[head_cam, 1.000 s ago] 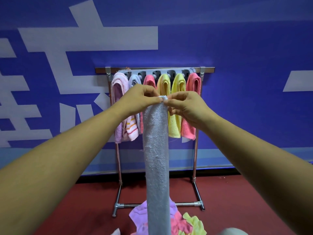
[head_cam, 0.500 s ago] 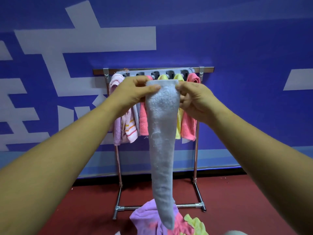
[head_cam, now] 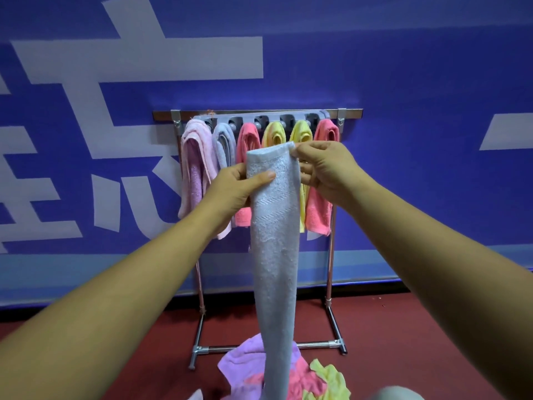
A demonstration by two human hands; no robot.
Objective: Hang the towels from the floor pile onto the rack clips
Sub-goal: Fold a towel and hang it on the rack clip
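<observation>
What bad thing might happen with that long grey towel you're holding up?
1. Six hung towels already fill the clip strip, and I can't see a free clip, so squeezing the grey towel in might knock one loose.
2. The left hand and right hand hold only its top end; it could slip.
3. Its tail hangs down by the floor pile and might snag there.

Even bright light — wide-angle edge bowing

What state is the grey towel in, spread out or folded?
Folded narrow, not spread: the grey towel hangs as one long tapering strip, its top edge held between the left hand and the right hand.
</observation>
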